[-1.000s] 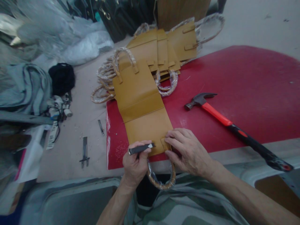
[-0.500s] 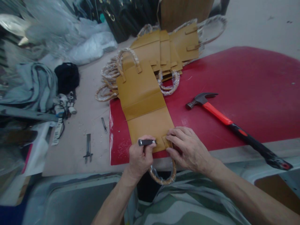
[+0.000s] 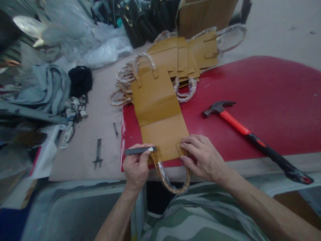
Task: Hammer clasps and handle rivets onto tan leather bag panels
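A tan leather bag panel [image 3: 165, 130] lies lengthwise before me, with a plastic-wrapped handle [image 3: 173, 187] hanging past the table's front edge. My left hand [image 3: 136, 167] is closed around a dark metal punch [image 3: 136, 151], tilted almost flat, its tip near the left handle tab [image 3: 155, 154]. On the panel's near right corner, my right hand [image 3: 203, 155] pinches the right handle tab [image 3: 179, 149] between thumb and fingers. The fingers partly cover that tab.
A claw hammer [image 3: 240, 129] rests on the red mat [image 3: 271, 100] at right. Left of the mat lie a pronged punch [image 3: 98, 154] and a small metal rod [image 3: 115, 130]. More tan panels [image 3: 163, 50] are stacked behind. Crumpled plastic [image 3: 105, 50] and cloth [image 3: 50, 87] sit at back left.
My left hand has moved left with the punch, which now lies flatter and shows its length. The left tab has come into view. My right hand stays at its tab.
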Tool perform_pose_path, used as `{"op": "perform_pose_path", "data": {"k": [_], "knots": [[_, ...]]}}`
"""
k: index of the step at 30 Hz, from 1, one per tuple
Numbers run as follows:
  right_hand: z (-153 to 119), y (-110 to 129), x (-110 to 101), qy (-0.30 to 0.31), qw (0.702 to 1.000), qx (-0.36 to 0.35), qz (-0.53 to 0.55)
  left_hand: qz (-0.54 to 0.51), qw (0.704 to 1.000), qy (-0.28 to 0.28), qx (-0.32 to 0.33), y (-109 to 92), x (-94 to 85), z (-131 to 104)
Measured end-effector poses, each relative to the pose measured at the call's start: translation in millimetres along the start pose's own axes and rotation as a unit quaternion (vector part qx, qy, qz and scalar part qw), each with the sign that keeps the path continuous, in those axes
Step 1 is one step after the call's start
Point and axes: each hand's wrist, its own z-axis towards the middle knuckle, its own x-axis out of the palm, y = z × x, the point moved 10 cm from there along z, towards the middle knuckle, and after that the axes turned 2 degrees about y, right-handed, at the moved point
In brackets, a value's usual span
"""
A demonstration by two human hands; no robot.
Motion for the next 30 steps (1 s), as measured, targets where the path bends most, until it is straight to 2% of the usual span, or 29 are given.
{"op": "perform_pose_path", "data": {"k": [7, 20, 30], "knots": [[-1, 2, -2, -0.003, 1.0, -0.003, -0.002, 0.05, 0.995, 0.069, 0.043, 2, 20.3, -14], [0, 1, -2, -0.002, 1.0, -0.003, 0.001, 0.074, 0.99, 0.08, 0.086, -11, 30.2, -12], [-1, 1, -2, 0.001, 1.0, 0.003, 0.006, 0.059, 0.987, 0.091, 0.116, -10, 32.5, -17]]}}
